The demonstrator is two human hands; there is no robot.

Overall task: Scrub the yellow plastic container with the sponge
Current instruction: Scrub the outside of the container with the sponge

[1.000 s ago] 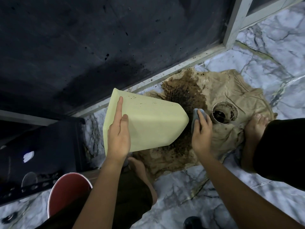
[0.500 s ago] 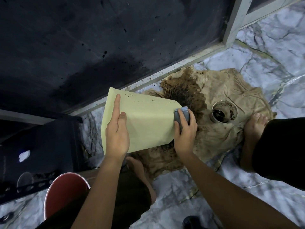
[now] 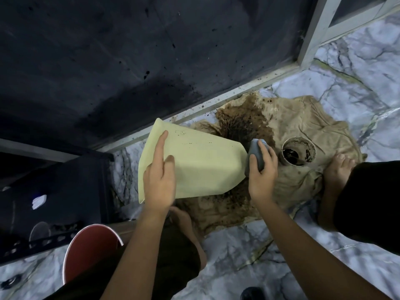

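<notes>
The pale yellow plastic container (image 3: 203, 163) lies tilted on its side above the floor, its narrow base pointing right, a few dark specks on its upper face. My left hand (image 3: 159, 180) presses flat on its near side, index finger stretched out, holding it steady. My right hand (image 3: 262, 172) grips a grey sponge (image 3: 255, 154) that touches the container's right end, at the base. The container's inside is hidden.
A brown-stained beige cloth (image 3: 303, 135) is spread on the marble floor under the container. A small round cup (image 3: 297, 152) with dark liquid stands on it. My bare feet (image 3: 337, 172) rest on the cloth. A red bucket (image 3: 86, 250) and black rack (image 3: 54, 202) sit at left.
My right hand slid the sponge from the container's upper right side, where it was half a second ago, back out to its base end. My left hand kept its hold.
</notes>
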